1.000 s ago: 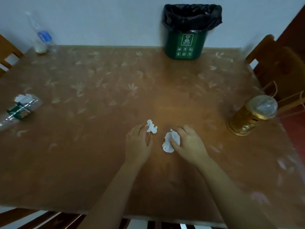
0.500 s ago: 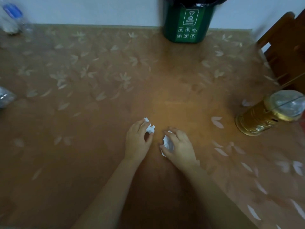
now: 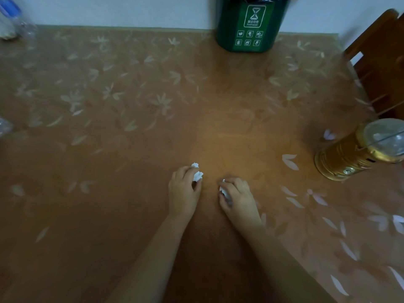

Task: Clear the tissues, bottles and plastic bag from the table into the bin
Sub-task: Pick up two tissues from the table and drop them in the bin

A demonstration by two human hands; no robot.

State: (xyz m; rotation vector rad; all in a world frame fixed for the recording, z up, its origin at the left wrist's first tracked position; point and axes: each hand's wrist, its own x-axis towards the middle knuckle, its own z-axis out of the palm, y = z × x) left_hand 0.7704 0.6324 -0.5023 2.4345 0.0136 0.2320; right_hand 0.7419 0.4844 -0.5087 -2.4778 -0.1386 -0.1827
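Note:
My left hand (image 3: 184,193) pinches a small crumpled white tissue (image 3: 197,173) near the middle of the table (image 3: 131,171). Just to its right, my right hand (image 3: 239,197) curls over a second crumpled tissue (image 3: 224,191), which is mostly hidden under the fingers. The green bin (image 3: 249,27) with a black liner stands at the table's far edge, against the wall. A clear bottle with a blue label (image 3: 11,20) stands blurred at the far left corner. The end of another clear bottle (image 3: 4,126) shows at the left edge.
A gold can-shaped lantern with a clear top (image 3: 358,152) lies on its side at the right. A wooden chair (image 3: 380,62) stands beyond the table's right edge. The tablecloth is brown with pale flower prints.
Both hands have closed further around their tissues; the right tissue is now nearly covered. The camera has tilted down and closer, so the bin top and the left bottle slid out of view.

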